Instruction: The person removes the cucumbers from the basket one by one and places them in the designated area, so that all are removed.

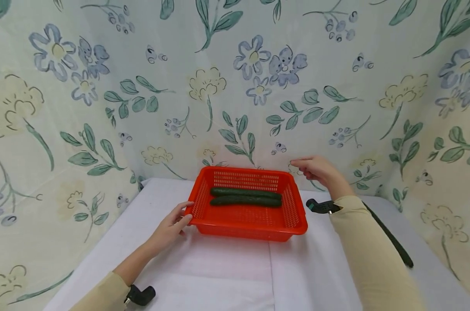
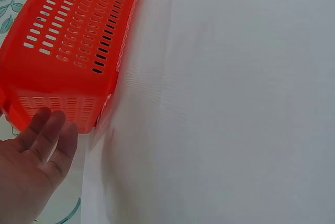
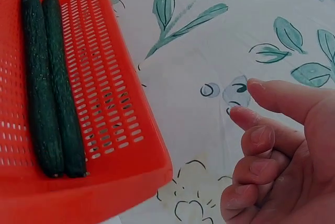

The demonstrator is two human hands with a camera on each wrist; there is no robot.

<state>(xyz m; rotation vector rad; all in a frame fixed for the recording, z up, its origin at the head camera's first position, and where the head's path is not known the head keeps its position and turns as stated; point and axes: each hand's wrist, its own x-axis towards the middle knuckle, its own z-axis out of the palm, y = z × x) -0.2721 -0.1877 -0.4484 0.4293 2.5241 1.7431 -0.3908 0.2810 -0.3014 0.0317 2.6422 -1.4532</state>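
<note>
Two dark green cucumbers (image 1: 246, 200) lie side by side in a red plastic basket (image 1: 238, 229) with slotted walls. At the basket's left end, my left hand (image 1: 172, 224) holds the rim, thumb on top; in the left wrist view several fingers (image 2: 55, 135) lie below it against the outside wall. Beyond the basket's back right corner, my right hand (image 1: 316, 168) hangs in the air and holds nothing. In the right wrist view its thumb and index finger are extended, the other fingers (image 3: 259, 166) loosely curled.
Another long dark green cucumber (image 1: 394, 242) lies on the right of the white-covered table (image 1: 219, 276), partly behind my right sleeve. Flower-printed cloth (image 1: 258, 125) hangs close behind the basket and along both sides. Each wrist wears a black camera mount (image 1: 320, 206).
</note>
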